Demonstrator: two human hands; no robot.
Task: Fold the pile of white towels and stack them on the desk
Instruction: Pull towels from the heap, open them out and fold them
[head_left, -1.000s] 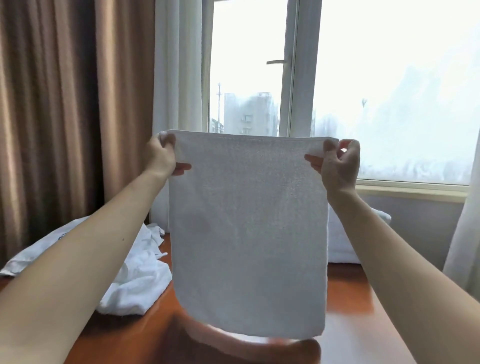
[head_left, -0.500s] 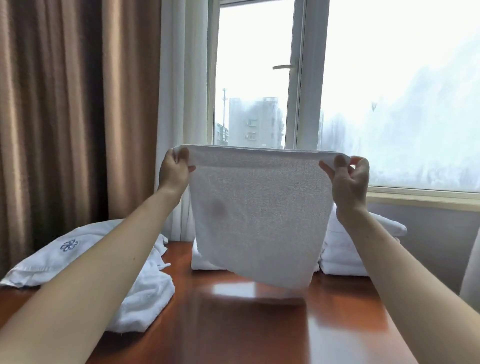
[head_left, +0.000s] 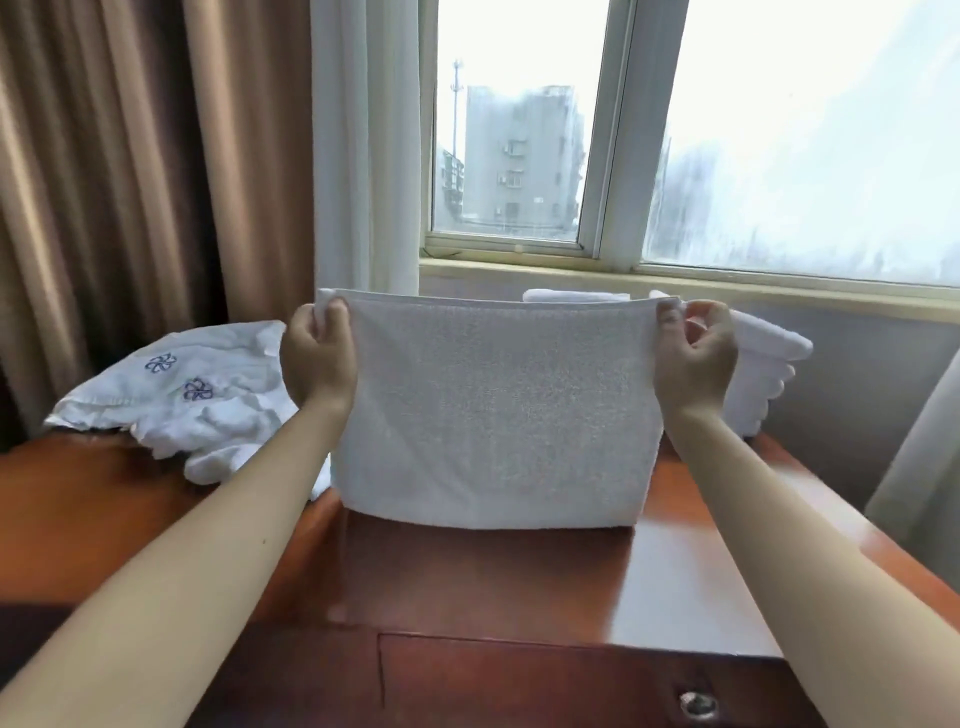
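I hold a white towel (head_left: 493, 410) stretched upright in front of me, its lower edge touching the brown wooden desk (head_left: 493, 582). My left hand (head_left: 318, 358) pinches the towel's top left corner. My right hand (head_left: 693, 358) pinches the top right corner. A loose pile of white towels (head_left: 182, 400) with blue flower marks lies on the desk's left side. A stack of folded white towels (head_left: 763, 374) stands at the back right, mostly hidden behind the held towel and my right hand.
Brown curtains (head_left: 130, 182) hang at the left and a white sheer curtain (head_left: 363, 156) beside the window (head_left: 727, 130). The window sill (head_left: 519, 270) runs behind the desk. A drawer front with a round lock (head_left: 698, 704) is at the desk's near edge.
Both hands have lowered the towel, whose bottom edge has come down onto the desk. My view has tilted down, so more of the desk and its drawer shows.
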